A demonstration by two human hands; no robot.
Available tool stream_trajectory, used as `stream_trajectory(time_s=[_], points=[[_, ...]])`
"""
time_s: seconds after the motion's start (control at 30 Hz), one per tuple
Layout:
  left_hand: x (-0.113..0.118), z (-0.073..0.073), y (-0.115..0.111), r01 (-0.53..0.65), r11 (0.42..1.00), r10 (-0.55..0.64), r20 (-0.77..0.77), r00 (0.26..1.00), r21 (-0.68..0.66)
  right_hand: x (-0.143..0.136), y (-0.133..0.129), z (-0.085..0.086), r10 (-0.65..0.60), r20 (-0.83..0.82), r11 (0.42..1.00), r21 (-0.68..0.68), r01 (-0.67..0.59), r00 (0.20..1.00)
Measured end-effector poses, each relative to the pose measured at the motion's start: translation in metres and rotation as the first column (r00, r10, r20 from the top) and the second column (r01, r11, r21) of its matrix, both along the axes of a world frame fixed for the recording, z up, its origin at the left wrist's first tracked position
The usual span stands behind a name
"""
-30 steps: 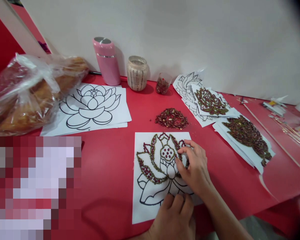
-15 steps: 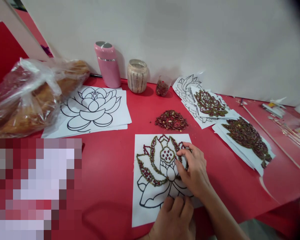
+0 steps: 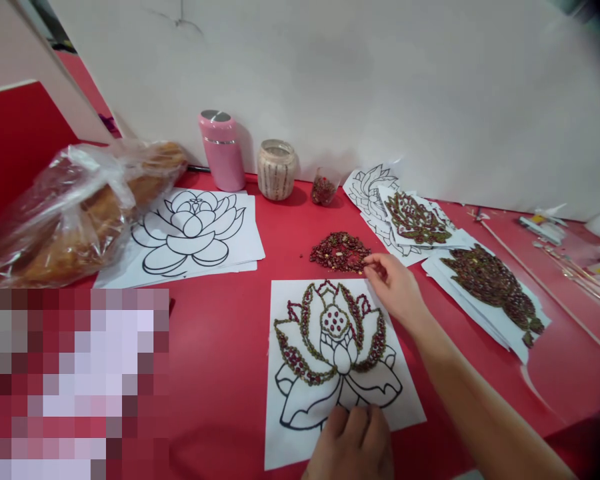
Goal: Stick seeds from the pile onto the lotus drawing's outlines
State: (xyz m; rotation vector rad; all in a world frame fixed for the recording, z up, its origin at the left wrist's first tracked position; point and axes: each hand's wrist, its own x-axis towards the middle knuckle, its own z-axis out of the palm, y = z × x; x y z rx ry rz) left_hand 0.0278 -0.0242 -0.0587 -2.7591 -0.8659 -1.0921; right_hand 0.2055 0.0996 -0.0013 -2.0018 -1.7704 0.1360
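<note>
A white sheet with a lotus line drawing [image 3: 310, 407] lies on the red table, its upper petals lined and partly filled with small dark red and green beans. Above it on the table is a loose pile of dark red beans [image 3: 337, 252]. My right hand [image 3: 393, 287] is at the pile's right edge, thumb and forefinger drawn together; whatever is between the tips is too small to make out. At the bottom of the sheet rests my left hand [image 3: 353, 443], its fingers curled under with the tips hidden.
Along the white wall stand a pink tumbler [image 3: 223, 153], a glass jar [image 3: 277, 170] and a small cup of beans [image 3: 324, 188]. Bean-covered lotus sheets [image 3: 490, 287] lie at right. Left are lotus drawings [image 3: 195, 233] and a plastic bag of bread [image 3: 85, 220].
My right hand has left the upper right of the drawing and moved up to the bean pile, uncovering the right petals. My left hand stays at the bottom of the sheet.
</note>
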Motion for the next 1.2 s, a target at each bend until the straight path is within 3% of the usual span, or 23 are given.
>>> stream_trajectory(time_s=[0.2, 0.53, 0.77, 0.97, 1.07, 1.2], points=[[0.004, -0.001, -0.001, -0.05, 0.999, 0.051, 0.058, 0.997, -0.009, 0.006, 0.042, -0.007, -0.022, 0.101, 0.997, -0.068, 0.029, 0.995], [-0.006, 0.005, 0.0, 0.097, 0.995, -0.101, -0.121, 0.988, -0.038, -0.001, 0.055, 0.001, -0.065, 0.197, 0.977, -0.186, 0.103, 0.978], [-0.007, 0.008, 0.002, 0.142, 0.987, -0.156, -0.249, 0.956, -0.072, -0.003, 0.054, 0.0, -0.06, 0.165, 0.982, -0.165, 0.087, 0.984], [-0.006, 0.009, 0.002, 0.122, 0.989, -0.133, -0.161, 0.978, -0.08, -0.002, 0.032, 0.013, -0.002, 0.01, 1.0, -0.001, 0.002, 1.0], [-0.006, 0.009, 0.002, 0.122, 0.99, -0.132, -0.159, 0.978, -0.073, -0.01, 0.001, 0.017, 0.053, -0.069, 0.997, 0.051, -0.049, 0.996], [-0.006, 0.009, 0.002, 0.128, 0.989, -0.136, -0.123, 0.983, -0.071, -0.029, -0.045, 0.006, 0.125, -0.22, 0.99, 0.093, -0.107, 0.967]])
